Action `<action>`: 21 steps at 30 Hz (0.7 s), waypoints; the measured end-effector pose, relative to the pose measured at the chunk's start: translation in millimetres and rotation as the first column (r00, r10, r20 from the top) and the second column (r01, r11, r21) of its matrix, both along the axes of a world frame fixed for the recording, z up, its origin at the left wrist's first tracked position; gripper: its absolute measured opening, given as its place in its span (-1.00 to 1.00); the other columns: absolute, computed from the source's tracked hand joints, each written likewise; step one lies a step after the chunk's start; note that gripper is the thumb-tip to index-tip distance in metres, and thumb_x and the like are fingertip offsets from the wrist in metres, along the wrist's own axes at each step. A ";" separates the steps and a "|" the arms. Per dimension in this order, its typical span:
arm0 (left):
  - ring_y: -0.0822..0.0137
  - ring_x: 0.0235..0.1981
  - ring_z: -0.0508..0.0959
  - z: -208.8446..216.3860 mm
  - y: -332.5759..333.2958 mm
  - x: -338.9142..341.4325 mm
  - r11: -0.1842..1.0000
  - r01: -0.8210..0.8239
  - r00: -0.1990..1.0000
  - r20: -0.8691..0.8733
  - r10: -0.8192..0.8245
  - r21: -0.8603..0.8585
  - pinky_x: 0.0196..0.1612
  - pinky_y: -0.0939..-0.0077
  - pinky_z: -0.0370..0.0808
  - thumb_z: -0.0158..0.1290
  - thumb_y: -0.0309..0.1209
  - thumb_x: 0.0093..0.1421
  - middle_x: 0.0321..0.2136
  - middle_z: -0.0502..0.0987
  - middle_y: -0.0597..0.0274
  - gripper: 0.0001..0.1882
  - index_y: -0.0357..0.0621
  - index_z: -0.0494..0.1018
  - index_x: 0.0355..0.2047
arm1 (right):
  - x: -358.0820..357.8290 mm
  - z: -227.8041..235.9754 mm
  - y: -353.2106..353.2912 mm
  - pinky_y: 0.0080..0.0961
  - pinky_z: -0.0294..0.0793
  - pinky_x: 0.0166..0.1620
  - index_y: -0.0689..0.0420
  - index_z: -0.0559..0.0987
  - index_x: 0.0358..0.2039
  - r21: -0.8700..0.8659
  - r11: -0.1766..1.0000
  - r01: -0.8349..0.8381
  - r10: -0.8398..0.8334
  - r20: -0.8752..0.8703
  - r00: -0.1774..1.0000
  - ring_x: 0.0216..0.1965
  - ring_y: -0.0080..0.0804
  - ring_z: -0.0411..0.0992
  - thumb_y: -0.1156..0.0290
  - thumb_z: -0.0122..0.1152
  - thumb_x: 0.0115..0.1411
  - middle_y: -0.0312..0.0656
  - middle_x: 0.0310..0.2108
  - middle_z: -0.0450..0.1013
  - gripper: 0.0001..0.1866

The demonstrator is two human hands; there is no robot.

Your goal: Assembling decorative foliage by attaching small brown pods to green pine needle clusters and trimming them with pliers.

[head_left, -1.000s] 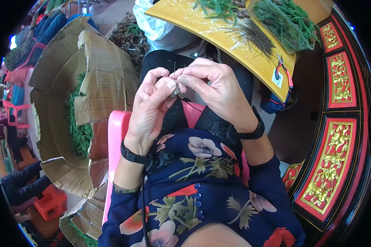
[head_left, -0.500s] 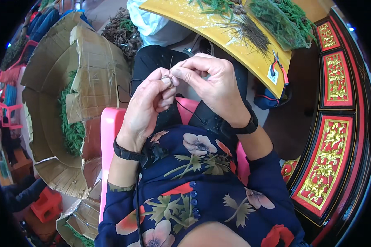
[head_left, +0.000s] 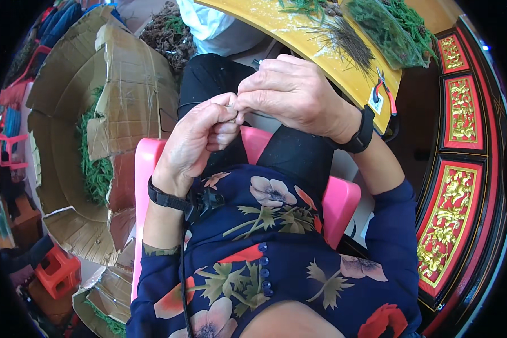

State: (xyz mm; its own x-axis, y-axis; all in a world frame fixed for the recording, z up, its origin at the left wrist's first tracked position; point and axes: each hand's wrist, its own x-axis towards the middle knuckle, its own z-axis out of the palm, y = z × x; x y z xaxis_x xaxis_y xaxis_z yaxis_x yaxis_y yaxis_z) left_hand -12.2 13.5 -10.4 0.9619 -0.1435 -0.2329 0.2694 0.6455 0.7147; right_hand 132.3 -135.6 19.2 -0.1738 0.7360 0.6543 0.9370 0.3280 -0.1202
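Observation:
Above my lap, my left hand [head_left: 200, 132] is closed, its thumb pressed against the index finger. My right hand [head_left: 298, 93] meets it there, fingers curled in and tips touching the left fingertips. Whatever small thing is pinched between them is almost wholly covered by the fingers. Beyond the hands, on the yellow table [head_left: 259, 19], lies a bundle of thin brown wire-like stems [head_left: 349, 45]. Pliers [head_left: 384, 90] with red and dark handles rest near the table's right corner.
A clear bag of green artificial sprigs [head_left: 383, 34] lies at the table's far right. Left stands an open cardboard box [head_left: 135, 96] with greenery [head_left: 96, 169] inside. A white bag [head_left: 219, 36] and a brown heap [head_left: 166, 36] are beyond it. Carved red-gold panels [head_left: 448, 225] line the right.
My right hand has turned, its back now facing up, and its elbow has swung outward to the right. The thin dark stem and small brownish piece seen between my fingers before are now hidden.

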 end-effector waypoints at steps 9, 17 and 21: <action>0.66 -0.62 0.05 4.9 -3.6 0.4 0.980 -0.013 1.000 -0.020 0.018 0.198 -0.58 0.73 -0.06 -0.15 -0.32 0.24 -0.63 0.11 0.54 -0.83 -0.14 0.36 -0.33 | -5.1 -9.5 -1.9 -0.53 0.38 -0.43 0.07 0.58 -0.34 0.051 0.992 0.117 -0.117 0.006 0.993 -0.44 -0.42 0.47 0.46 0.26 -0.06 -0.30 -0.34 0.52 -0.80; 0.61 -0.62 0.15 -2.7 -24.1 1.0 0.743 -0.261 0.964 0.207 0.167 0.616 -0.55 0.70 0.11 -0.12 -0.39 0.26 -0.60 0.21 0.53 -0.88 -0.16 0.32 -0.26 | -20.5 -7.4 -8.1 -0.52 0.43 -0.44 0.09 0.57 -0.36 -0.110 0.933 0.342 -0.342 0.017 0.940 -0.46 -0.38 0.49 0.45 0.27 -0.04 -0.29 -0.44 0.49 -0.83; 0.59 -0.58 0.21 -3.7 -28.1 1.0 0.262 -0.427 0.904 0.409 0.126 0.865 -0.51 0.67 0.19 -0.13 -0.40 0.27 -0.57 0.27 0.49 -0.87 -0.18 0.31 -0.24 | -28.3 -12.7 -10.4 -0.53 0.43 -0.45 0.10 0.57 -0.30 -0.225 0.880 0.419 -0.449 -0.104 0.888 -0.48 -0.37 0.47 0.46 0.27 -0.04 -0.27 -0.43 0.47 -0.77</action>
